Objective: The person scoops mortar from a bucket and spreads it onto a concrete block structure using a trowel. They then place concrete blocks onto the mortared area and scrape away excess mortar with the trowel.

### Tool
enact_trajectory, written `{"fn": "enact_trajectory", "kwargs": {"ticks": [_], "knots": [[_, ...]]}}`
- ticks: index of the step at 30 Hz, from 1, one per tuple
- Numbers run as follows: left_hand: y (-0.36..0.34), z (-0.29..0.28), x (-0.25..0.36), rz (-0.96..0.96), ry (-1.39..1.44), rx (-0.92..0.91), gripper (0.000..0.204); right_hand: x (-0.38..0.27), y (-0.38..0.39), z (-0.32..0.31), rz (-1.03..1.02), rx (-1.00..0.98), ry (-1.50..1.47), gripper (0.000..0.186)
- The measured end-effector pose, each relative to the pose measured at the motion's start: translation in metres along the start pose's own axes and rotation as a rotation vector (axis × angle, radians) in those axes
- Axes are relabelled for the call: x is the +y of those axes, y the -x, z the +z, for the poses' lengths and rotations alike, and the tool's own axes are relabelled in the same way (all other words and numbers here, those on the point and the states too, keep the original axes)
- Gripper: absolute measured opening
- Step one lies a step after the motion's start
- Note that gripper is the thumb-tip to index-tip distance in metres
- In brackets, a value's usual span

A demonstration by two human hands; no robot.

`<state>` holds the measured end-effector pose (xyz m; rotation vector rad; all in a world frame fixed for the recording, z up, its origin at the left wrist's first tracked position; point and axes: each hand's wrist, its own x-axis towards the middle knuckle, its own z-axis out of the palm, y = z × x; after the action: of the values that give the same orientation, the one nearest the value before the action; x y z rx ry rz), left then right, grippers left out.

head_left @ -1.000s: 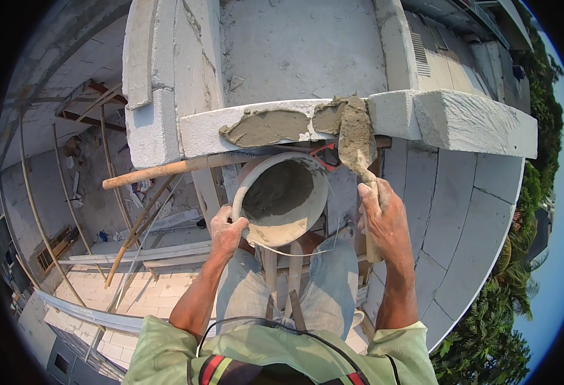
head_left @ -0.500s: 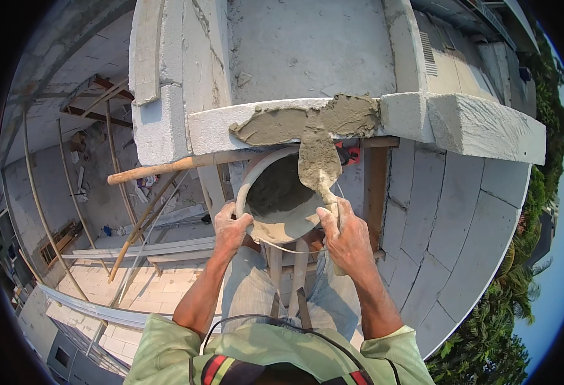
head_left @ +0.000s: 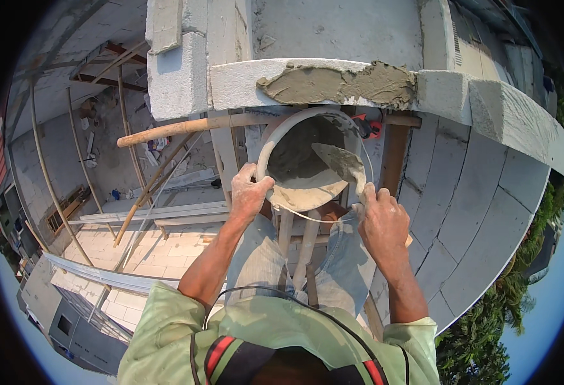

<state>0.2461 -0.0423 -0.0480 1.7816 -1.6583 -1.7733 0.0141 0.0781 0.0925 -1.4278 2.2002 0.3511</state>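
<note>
My left hand [head_left: 251,190] grips the near left rim of a round bucket [head_left: 270,152] with a wire handle, its fingers closed over the edge. Wet grey mortar coats the inside of the bucket. In my closed right hand [head_left: 383,217] is the handle of a trowel [head_left: 338,162]. The mortar-smeared blade reaches over the right rim into the bucket mouth. Just beyond the bucket, a thick band of mortar [head_left: 340,85] lies along the face and top of a pale block wall [head_left: 234,83].
A bamboo pole [head_left: 166,131] runs left of the bucket below the wall. A red and black object [head_left: 373,126] sits right of the bucket. Pale block walling [head_left: 468,199] stands on the right. Down on the left are a lower floor [head_left: 147,250] and several upright poles [head_left: 48,173].
My right hand has drawn the trowel off the wall and lowered its blade into the bucket. The mortar band stays on the wall. My left hand still holds the bucket rim.
</note>
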Motion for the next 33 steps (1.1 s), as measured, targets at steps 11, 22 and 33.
{"fn": "enact_trajectory", "kwargs": {"ticks": [11, 22, 33], "knots": [[0.019, 0.015, 0.008, 0.246, -0.095, 0.053, 0.034, -0.038, -0.059, 0.103, -0.212, -0.066, 0.09, 0.017], [0.011, -0.002, -0.008, 0.09, 0.028, -0.012, 0.027, 0.017, -0.062, 0.048, -0.184, -0.408, -0.48, 0.039], [0.003, -0.02, -0.008, -0.022, 0.107, 0.062, 0.015, 0.068, -0.04, -0.073, -0.052, 0.083, -0.599, 0.056]]}}
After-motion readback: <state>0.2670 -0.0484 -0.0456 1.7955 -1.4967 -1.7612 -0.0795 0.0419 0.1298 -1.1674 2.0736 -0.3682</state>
